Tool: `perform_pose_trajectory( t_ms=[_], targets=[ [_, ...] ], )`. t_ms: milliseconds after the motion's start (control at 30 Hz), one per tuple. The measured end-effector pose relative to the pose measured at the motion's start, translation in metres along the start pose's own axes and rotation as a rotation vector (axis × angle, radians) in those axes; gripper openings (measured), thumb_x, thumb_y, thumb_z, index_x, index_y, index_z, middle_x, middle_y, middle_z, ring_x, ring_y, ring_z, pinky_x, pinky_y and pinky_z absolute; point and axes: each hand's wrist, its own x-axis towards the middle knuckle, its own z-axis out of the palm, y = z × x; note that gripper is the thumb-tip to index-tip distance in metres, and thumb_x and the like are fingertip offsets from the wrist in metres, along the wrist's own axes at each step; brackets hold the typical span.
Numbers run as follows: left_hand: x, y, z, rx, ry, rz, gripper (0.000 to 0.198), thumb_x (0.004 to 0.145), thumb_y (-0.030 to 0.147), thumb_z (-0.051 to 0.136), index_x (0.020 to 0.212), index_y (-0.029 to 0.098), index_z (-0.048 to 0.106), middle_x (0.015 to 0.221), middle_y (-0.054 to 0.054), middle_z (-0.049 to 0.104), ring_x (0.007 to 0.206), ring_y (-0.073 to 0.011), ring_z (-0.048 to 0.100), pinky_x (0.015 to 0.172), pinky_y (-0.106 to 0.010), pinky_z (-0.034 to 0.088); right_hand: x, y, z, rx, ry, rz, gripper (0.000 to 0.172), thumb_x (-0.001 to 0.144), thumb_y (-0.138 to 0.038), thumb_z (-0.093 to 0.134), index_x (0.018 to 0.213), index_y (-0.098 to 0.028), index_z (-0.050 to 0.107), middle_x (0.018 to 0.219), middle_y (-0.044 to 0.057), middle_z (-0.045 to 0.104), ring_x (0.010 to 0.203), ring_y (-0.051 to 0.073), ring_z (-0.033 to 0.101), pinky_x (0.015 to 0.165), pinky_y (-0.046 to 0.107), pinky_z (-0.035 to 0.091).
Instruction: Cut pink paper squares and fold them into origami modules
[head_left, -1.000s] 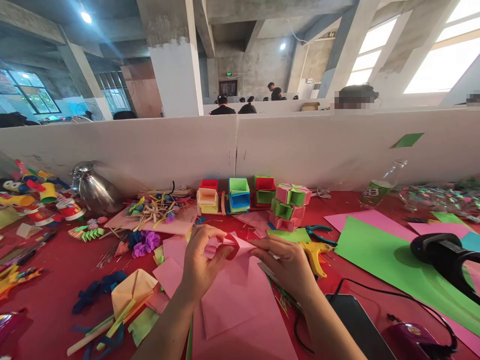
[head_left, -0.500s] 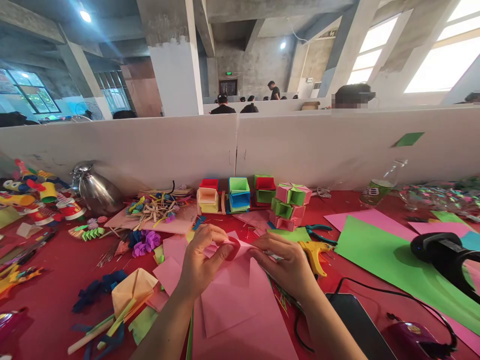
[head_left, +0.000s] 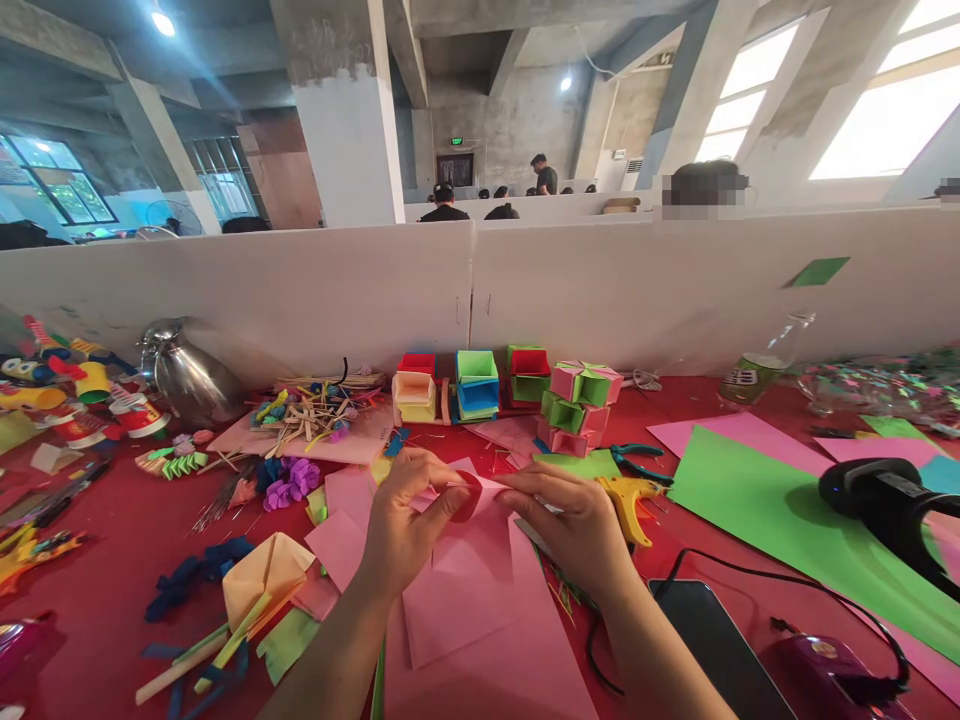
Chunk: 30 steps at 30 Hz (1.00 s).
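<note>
Between my two hands is a piece of pink paper (head_left: 480,535), held up over a stack of pink sheets (head_left: 487,670). My left hand (head_left: 416,515) pinches its left side, where a curled, darker red-pink fold shows by the thumb. On the right side, my right hand (head_left: 562,510) grips the paper's upper edge between thumb and fingers. Its lower part hangs toward a smaller pink square (head_left: 446,625) on the stack. A yellow glue gun (head_left: 626,508) lies just right of my right hand, with blue-handled pliers (head_left: 637,457) behind it.
Folded paper boxes (head_left: 478,385) stand along the white partition (head_left: 337,300). A steel jug (head_left: 187,370) is at the back left. Right of me lie a phone (head_left: 716,650), a black cable and a large green sheet (head_left: 787,530). Paper scraps and a peach folded piece (head_left: 266,575) lie left.
My right hand's fingers have shifted slightly left along the paper's edge, and the paper's right part is turned a little. My left hand keeps its pinch.
</note>
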Motion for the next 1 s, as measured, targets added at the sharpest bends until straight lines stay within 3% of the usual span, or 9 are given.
perform_pose_trajectory(
  t_ms=[200, 333, 433, 600, 700, 767, 900, 1000],
  targets=[
    [-0.002, 0.004, 0.001, 0.043, 0.013, -0.126, 0.009, 0.082, 0.029, 0.061, 0.081, 0.022, 0.067, 0.078, -0.001, 0.059, 0.079, -0.0149, 0.054, 0.074, -0.026, 0.042, 0.000, -0.002, 0.003, 0.092, 0.006, 0.158, 0.024, 0.083, -0.031, 0.059, 0.063, -0.018, 0.065, 0.060, 0.000, 0.061, 0.056, 0.012, 0.053, 0.055, 0.023, 0.042],
    [0.000, 0.005, 0.000, -0.024, -0.067, -0.304, 0.016, 0.084, 0.032, 0.058, 0.079, 0.019, 0.065, 0.074, -0.002, 0.061, 0.074, -0.0156, 0.057, 0.073, -0.027, 0.043, -0.001, 0.000, 0.008, 0.175, 0.040, 0.311, 0.030, 0.081, -0.036, 0.059, 0.059, -0.016, 0.061, 0.055, -0.001, 0.054, 0.054, 0.011, 0.048, 0.052, 0.022, 0.038],
    [0.003, 0.005, -0.002, -0.060, -0.129, -0.322, 0.017, 0.082, 0.034, 0.059, 0.081, 0.018, 0.065, 0.078, -0.002, 0.062, 0.076, -0.0162, 0.057, 0.072, -0.026, 0.043, -0.001, 0.003, 0.010, 0.217, 0.075, 0.371, 0.031, 0.080, -0.038, 0.059, 0.059, -0.016, 0.060, 0.054, -0.002, 0.051, 0.053, 0.011, 0.045, 0.050, 0.022, 0.036],
    [0.008, 0.004, -0.005, 0.030, -0.143, -0.237, 0.026, 0.084, 0.034, 0.057, 0.064, 0.018, 0.061, 0.068, 0.000, 0.056, 0.069, -0.0145, 0.053, 0.067, -0.025, 0.041, 0.001, 0.004, 0.008, 0.158, 0.052, 0.292, 0.025, 0.080, -0.037, 0.059, 0.065, -0.017, 0.062, 0.060, 0.000, 0.058, 0.057, 0.012, 0.051, 0.054, 0.023, 0.041],
    [0.008, 0.005, -0.005, 0.065, -0.191, -0.227, 0.029, 0.085, 0.034, 0.055, 0.061, 0.018, 0.063, 0.064, -0.001, 0.058, 0.067, -0.0148, 0.054, 0.067, -0.027, 0.041, 0.002, 0.004, 0.006, 0.110, -0.014, 0.219, 0.016, 0.079, -0.034, 0.062, 0.078, -0.020, 0.069, 0.072, 0.002, 0.067, 0.068, 0.015, 0.058, 0.062, 0.025, 0.045],
    [0.007, 0.005, -0.004, 0.053, -0.204, -0.231, 0.027, 0.084, 0.033, 0.057, 0.063, 0.018, 0.065, 0.064, -0.001, 0.059, 0.065, -0.0145, 0.054, 0.065, -0.026, 0.041, 0.001, 0.005, 0.007, 0.098, -0.007, 0.200, 0.015, 0.079, -0.032, 0.062, 0.075, -0.020, 0.070, 0.071, 0.002, 0.068, 0.067, 0.015, 0.058, 0.062, 0.025, 0.045],
    [0.005, 0.006, -0.001, 0.007, -0.194, -0.287, 0.017, 0.081, 0.032, 0.060, 0.072, 0.018, 0.066, 0.068, 0.000, 0.060, 0.067, -0.0142, 0.055, 0.065, -0.024, 0.042, -0.001, 0.007, 0.009, 0.081, 0.065, 0.266, 0.019, 0.080, -0.032, 0.060, 0.069, -0.018, 0.068, 0.063, 0.001, 0.064, 0.060, 0.014, 0.055, 0.056, 0.023, 0.042],
    [0.005, 0.007, -0.001, 0.004, -0.213, -0.317, 0.021, 0.084, 0.033, 0.056, 0.071, 0.018, 0.063, 0.068, 0.000, 0.059, 0.067, -0.0142, 0.054, 0.065, -0.024, 0.040, -0.001, 0.007, 0.011, 0.066, 0.081, 0.317, 0.021, 0.081, -0.034, 0.060, 0.071, -0.018, 0.067, 0.063, 0.000, 0.062, 0.059, 0.013, 0.053, 0.054, 0.022, 0.040]
  ],
)
